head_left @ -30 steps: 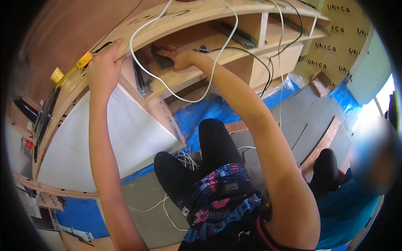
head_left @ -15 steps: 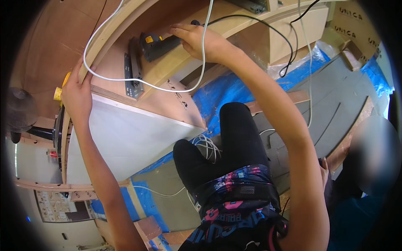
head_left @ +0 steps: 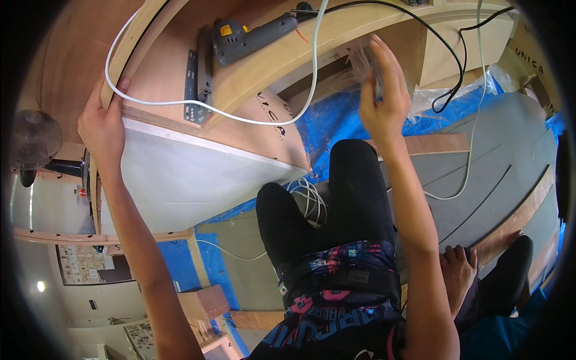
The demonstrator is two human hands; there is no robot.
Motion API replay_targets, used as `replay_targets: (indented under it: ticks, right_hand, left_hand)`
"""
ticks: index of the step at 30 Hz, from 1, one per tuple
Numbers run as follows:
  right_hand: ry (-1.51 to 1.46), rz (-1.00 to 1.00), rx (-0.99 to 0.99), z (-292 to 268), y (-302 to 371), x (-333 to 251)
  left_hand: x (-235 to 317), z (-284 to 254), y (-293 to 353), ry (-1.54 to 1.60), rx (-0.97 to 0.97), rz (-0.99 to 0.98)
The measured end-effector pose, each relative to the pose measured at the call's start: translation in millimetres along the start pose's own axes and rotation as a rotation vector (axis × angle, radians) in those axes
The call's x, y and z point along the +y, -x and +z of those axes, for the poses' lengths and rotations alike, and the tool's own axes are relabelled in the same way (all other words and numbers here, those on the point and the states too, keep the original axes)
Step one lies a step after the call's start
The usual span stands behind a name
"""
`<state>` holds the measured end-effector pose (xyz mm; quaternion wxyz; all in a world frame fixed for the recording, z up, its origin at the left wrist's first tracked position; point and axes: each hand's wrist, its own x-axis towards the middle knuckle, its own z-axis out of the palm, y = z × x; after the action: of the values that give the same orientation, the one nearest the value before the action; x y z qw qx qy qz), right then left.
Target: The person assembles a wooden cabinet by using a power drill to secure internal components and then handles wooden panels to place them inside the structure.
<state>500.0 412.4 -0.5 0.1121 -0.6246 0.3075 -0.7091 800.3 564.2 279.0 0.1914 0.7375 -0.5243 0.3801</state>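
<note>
My left hand (head_left: 103, 125) is closed round the edge of a curved wooden strip (head_left: 133, 43), fingers partly behind it. A dark grey power tool with yellow labels, which looks like a nail gun (head_left: 249, 39), lies on the wooden cabinet piece. My right hand (head_left: 386, 96) hangs apart from the tool, to its right, fingers stretched out and nothing seen in them. A loop of white cable (head_left: 264, 122) crosses in front of the wood. Below it stands a white triangular panel (head_left: 186, 174).
Blue sheeting (head_left: 324, 120), loose boards (head_left: 432, 144) and coiled white cable (head_left: 311, 201) lie on the grey floor. A black cord (head_left: 414, 36) runs to the right. At the lower right another person's hand (head_left: 459, 270) shows. A fan (head_left: 36, 141) stands at the left.
My right hand has come off the tool's handle and moved right and down. The left hand still grips the strip. The yellow object beside the left hand no longer shows.
</note>
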Motion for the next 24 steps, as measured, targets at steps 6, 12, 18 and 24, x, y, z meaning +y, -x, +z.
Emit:
replay_targets:
  ticks: [6,12,18,24]
  right_hand:
    - [-0.06,0.263,0.003,-22,53,5]
    - [-0.663,1.134,0.141,-54,84,1]
    - [-0.67,1.22,0.363,-95,71,-31]
    - [-0.929,0.845,0.409,-117,13,-77]
  left_hand:
    - [6,2,4,0.116,0.035,0.025]
    - [7,-2,2,0.085,-0.06,0.034]
    - [-7,11,-2,0.129,0.169,0.268]
    - [-13,25,-2,0.202,0.184,0.321]
